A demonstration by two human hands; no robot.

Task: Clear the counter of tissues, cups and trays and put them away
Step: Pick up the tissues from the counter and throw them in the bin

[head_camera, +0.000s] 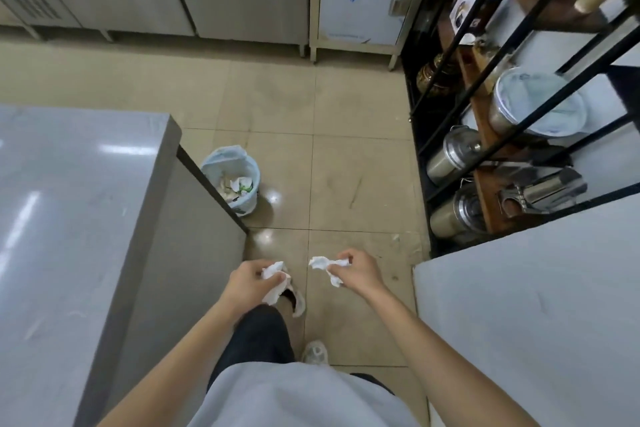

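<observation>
Below, left hand [247, 279] fingers clamped on crumpled white tissue [273, 279]; right hand [358, 270] fingers pinched second tissue [325, 267], ragged, dangling. Both held over tiled floor [346, 166], between worktops. Bin [235, 180] ahead, holding scraps.

open floor [346, 166] between counter [69, 201], shelving [485, 114]

- The left hand [247, 279] grips a crumpled white tissue [273, 282].
- The right hand [358, 270] pinches another crumpled tissue [325, 267].
- A pale blue bin [232, 180] with rubbish stands on the tiled floor [346, 166], beside the steel counter [69, 201].
</observation>
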